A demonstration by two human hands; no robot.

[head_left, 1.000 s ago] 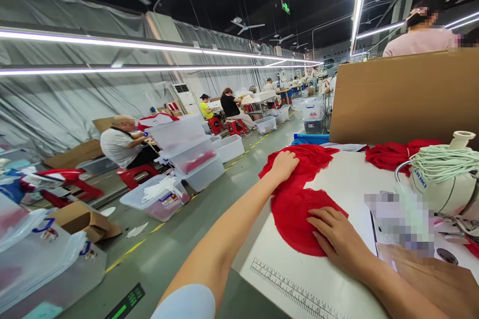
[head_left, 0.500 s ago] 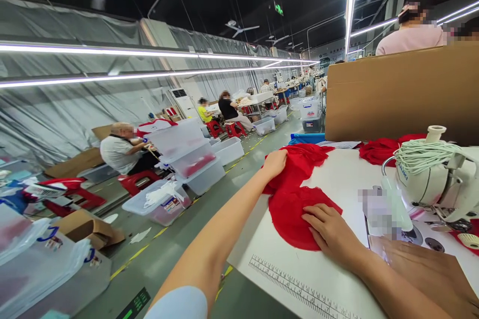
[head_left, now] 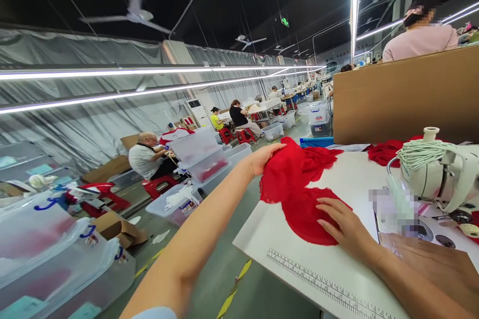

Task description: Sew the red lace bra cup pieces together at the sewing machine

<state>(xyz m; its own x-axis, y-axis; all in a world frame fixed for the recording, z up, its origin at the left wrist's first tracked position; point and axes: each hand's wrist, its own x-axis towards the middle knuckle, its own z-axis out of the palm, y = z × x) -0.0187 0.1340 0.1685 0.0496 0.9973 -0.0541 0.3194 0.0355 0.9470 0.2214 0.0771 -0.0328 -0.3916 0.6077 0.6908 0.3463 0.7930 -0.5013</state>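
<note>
My left hand point(head_left: 266, 157) is closed on the edge of a red piece of fabric point(head_left: 280, 172), lifting it in a fold over the left side of the white table. Its fingertips are partly hidden behind the cloth. My right hand point(head_left: 346, 224) lies with its fingers apart on a rounded red fabric piece point(head_left: 303, 219), flat on the tabletop. More red cloth point(head_left: 321, 160) is bunched just beyond the left hand. To the right of the right hand stands a white sewing machine point(head_left: 430, 174) with a coil of pale green cord point(head_left: 422, 152) on top.
A printed ruler scale point(head_left: 318, 281) runs along the white table's point(head_left: 254, 239) near edge. A cardboard panel point(head_left: 404, 94) stands behind, with more red fabric point(head_left: 385, 153) at its foot. Stacked clear plastic bins point(head_left: 202, 159) and seated co-workers point(head_left: 147, 157) are off to the left.
My left hand has raised the red fabric's edge and drawn it up into a fold. My right hand has stayed on the rounded piece. The view has tilted and shifted left.
</note>
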